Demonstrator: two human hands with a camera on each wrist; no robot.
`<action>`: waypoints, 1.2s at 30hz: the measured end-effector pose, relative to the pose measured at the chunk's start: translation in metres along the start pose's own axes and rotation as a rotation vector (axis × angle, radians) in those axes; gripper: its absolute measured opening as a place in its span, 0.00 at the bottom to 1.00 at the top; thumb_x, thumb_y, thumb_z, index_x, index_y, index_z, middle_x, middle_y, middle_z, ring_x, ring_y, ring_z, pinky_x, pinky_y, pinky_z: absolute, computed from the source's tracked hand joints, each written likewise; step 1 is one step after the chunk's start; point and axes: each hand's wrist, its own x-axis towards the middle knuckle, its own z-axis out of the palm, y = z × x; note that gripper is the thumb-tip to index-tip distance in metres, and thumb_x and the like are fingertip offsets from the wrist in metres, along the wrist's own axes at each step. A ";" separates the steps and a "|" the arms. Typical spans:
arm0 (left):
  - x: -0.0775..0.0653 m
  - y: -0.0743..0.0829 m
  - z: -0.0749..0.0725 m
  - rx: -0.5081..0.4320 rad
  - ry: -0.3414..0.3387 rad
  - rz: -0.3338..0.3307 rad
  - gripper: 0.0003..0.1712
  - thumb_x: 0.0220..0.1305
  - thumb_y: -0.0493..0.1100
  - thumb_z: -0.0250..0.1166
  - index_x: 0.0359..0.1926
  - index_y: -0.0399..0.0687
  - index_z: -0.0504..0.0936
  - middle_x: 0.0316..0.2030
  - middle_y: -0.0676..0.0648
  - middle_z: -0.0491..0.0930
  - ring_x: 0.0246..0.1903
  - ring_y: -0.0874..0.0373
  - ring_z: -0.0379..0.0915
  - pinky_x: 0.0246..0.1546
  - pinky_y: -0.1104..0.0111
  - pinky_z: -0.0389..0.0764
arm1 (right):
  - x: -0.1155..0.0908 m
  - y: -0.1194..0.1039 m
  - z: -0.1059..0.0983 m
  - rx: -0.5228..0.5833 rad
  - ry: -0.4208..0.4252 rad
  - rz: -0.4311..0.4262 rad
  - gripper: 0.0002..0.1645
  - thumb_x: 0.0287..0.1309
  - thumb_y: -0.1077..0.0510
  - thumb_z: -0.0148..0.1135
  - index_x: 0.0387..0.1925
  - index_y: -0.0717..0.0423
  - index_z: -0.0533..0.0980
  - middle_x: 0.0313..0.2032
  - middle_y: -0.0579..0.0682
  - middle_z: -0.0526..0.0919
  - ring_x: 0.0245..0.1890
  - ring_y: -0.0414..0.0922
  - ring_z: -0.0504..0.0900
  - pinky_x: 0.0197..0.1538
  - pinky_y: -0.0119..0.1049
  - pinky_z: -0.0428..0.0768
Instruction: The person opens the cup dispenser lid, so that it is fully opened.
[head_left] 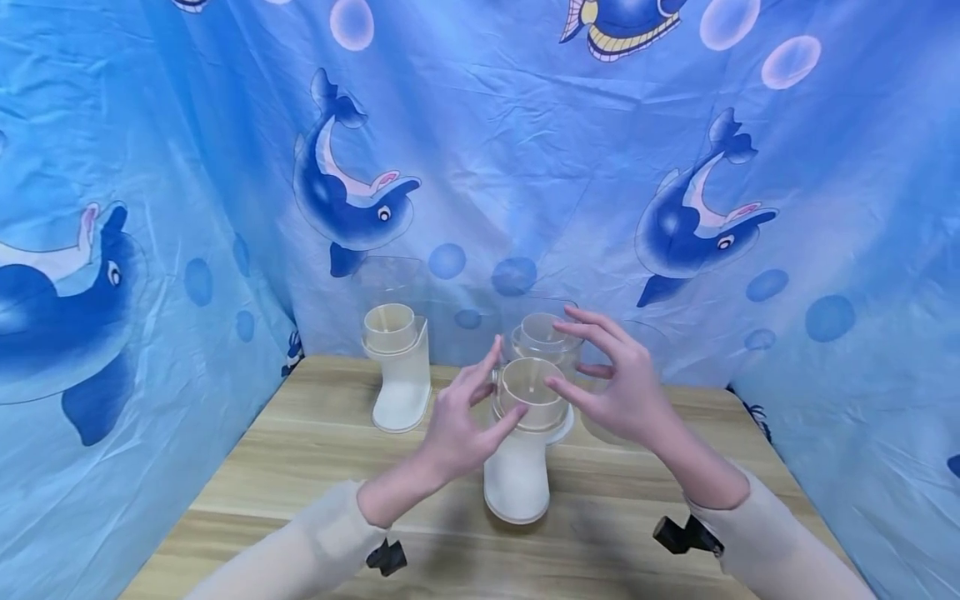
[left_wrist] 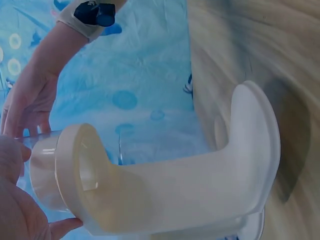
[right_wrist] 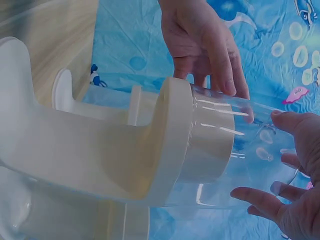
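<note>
While three white stands (head_left: 517,479) show | left hand (head_left: 461,421), right hand (head_left: 626,383) | grip: around one clear cylinder (right_wrist: 255,155) (frontmost)

Beneath the left hand (head_left: 457,425) and right hand (head_left: 622,387) lies a pale wood-grained table (head_left: 322,433). A white boot-shaped stand (head_left: 401,387) is upright beyond the left hand, to its left; a second stand (head_left: 537,328) rises farther back between them. Blue cloth (head_left: 495,125) behind and beside both hands bears dolphins (head_left: 318,192), bubbles (head_left: 352,23) and a yellow-edged fish (head_left: 626,18).
</note>
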 end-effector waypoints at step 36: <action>-0.032 -0.019 0.017 -0.055 -0.008 0.015 0.60 0.52 0.39 0.84 0.82 0.45 0.61 0.71 0.38 0.74 0.63 0.41 0.80 0.55 0.56 0.90 | -0.044 0.001 0.003 -0.038 -0.013 0.011 0.44 0.45 0.64 0.87 0.66 0.48 0.80 0.73 0.53 0.75 0.66 0.59 0.82 0.46 0.39 0.92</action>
